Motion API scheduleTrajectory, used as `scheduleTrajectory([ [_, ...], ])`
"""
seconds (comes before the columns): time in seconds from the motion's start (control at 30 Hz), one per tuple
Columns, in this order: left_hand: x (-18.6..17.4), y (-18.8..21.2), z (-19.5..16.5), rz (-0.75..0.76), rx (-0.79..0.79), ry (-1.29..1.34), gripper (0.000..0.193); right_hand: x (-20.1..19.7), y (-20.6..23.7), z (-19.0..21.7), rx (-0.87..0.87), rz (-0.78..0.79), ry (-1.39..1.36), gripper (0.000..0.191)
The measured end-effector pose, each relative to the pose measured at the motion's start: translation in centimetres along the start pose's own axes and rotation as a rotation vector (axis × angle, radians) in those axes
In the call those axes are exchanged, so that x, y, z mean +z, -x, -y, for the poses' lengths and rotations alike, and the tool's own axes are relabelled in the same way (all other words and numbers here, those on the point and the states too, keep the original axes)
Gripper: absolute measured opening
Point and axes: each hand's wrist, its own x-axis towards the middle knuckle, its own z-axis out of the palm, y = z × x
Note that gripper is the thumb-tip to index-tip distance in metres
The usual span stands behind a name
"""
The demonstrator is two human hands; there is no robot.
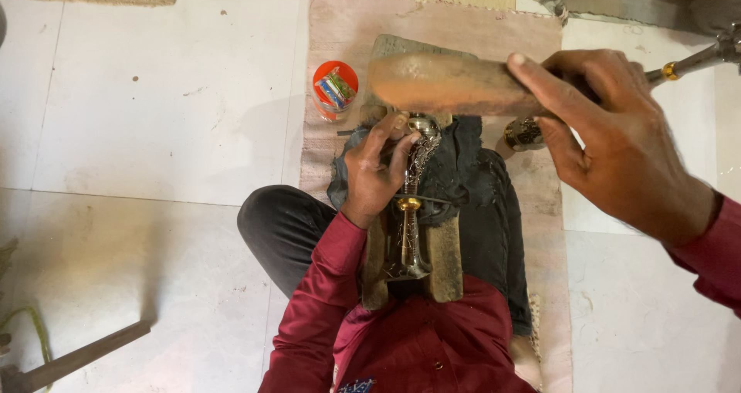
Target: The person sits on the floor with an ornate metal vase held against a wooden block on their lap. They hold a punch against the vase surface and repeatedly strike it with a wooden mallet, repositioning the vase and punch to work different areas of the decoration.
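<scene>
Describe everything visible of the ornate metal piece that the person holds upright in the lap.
The ornate metal piece is slim and long, silvery-dark with engraved or filigree patterning, a brass-coloured ring around its middle and a flared base toward the person's body. It stands lengthwise over a worn wooden block and dark cloth between the knees. The left hand pinches its upper end; the right hand holds a brown wooden mallet above it.

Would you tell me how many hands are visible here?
2. The left hand grips the ornate metal piece over the lap; the right hand holds a wooden block raised above it. No others are visible.
</scene>
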Motion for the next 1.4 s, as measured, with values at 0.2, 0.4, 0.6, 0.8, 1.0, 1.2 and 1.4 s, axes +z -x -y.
scheduleTrajectory([
  [0.2, 0.0, -0.1, 0.2, 0.020, -0.035, -0.001, 0.033, 0.1, -0.2, 0.0, 0.021, -0.007, -0.117, 0.053],
  [0.4, -0.5, -0.6, 0.0, 0.061, -0.021, 0.033, 0.032, 0.5, 0.3, -0.4, 0.089, -0.003, -0.234, 0.053],
  [0.6, -0.8, -1.1, -0.3, 0.075, -0.012, -0.038, 0.024, 0.3, 0.2, -0.3, 0.064, -0.028, -0.223, 0.055],
  [0.8, -1.2, -1.4, -0.1, 0.146, -0.032, 0.024, 0.015, -0.4, -0.6, 0.1, 0.098, 0.005, -0.301, 0.061],
  [1.0, -1.4, -1.8, -0.1, 0.178, -0.046, 0.023, 0.016, -0.2, -0.3, -0.1, 0.080, -0.039, -0.299, 0.055],
  [1.2, -1.7, -2.2, -0.6, 0.216, -0.047, 0.054, 0.024, 1.1, 0.8, -0.5, 0.066, -0.153, -0.340, 0.055],
  [1.4, -1.6, -1.9, 0.1, 0.213, -0.037, -0.018, 0.036, 2.0, 3.4, -0.4, 0.063, 0.037, 0.165, 0.058],
])
